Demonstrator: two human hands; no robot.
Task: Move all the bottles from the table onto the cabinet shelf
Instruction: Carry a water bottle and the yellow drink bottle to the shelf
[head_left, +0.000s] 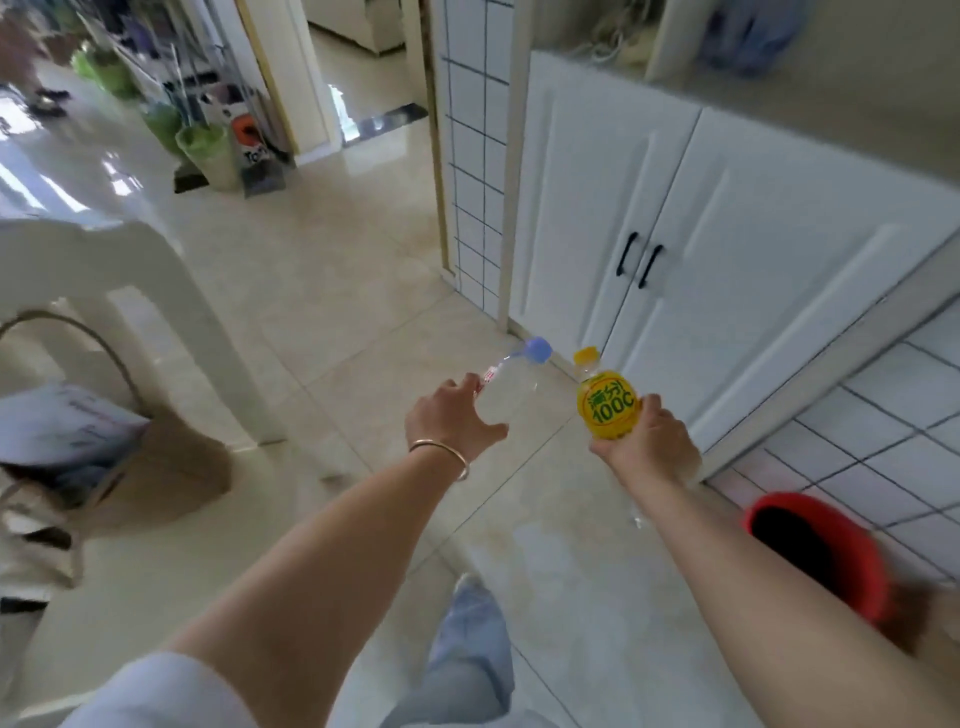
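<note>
My left hand (451, 415) grips a clear plastic bottle (511, 387) with a light blue cap, tilted up and to the right. My right hand (647, 441) holds a yellow bottle (607, 408) with a yellow cap and green lettering, roughly upright. Both bottles are carried in the air over the floor, close together, in front of a white cabinet (691, 249) with two doors and black handles. The cabinet's top shelf (841, 88) runs along the upper right, blurred.
A white table's leg and edge (130, 270) stand at the left, with a brown paper bag (150, 467) holding a package beside it. A red bucket (821, 545) sits on the floor at the right. A tiled wall panel (475, 171) stands left of the cabinet.
</note>
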